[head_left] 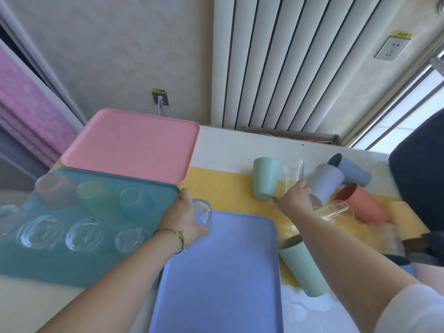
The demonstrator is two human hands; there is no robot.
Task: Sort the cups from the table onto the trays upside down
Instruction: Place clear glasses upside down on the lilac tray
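at the table's left edge, a teal tray (72,267) carries cups set mouth down: three tinted cups (96,195) in the far row and clear glasses (83,234) in the near row, all smeared by blur. a bare pink tray (134,145) sits at the far left corner, its near edge touching the teal one. the person's left hand (185,217), a woven bracelet (179,239) at the wrist, grips a small clear glass (203,212) over the far left corner of a lavender tray (216,272) that reaches to the table's near edge. a yellow mat (216,186) lies beyond it, running towards the right edge. there, the right hand (294,200) curls its fingers around the foot of a tall clear glass (294,174), which stands upright between a mint cup (264,177) and a ribbed lilac cup (326,183). a blue-grey cup (353,171) lies on its side near the far edge, with a coral cup (362,203) on its side just nearer. another clear glass (336,210) lies tipped beside the right wrist. a ribbed green cup (302,267) lies on its side between the lavender tray and the right forearm.
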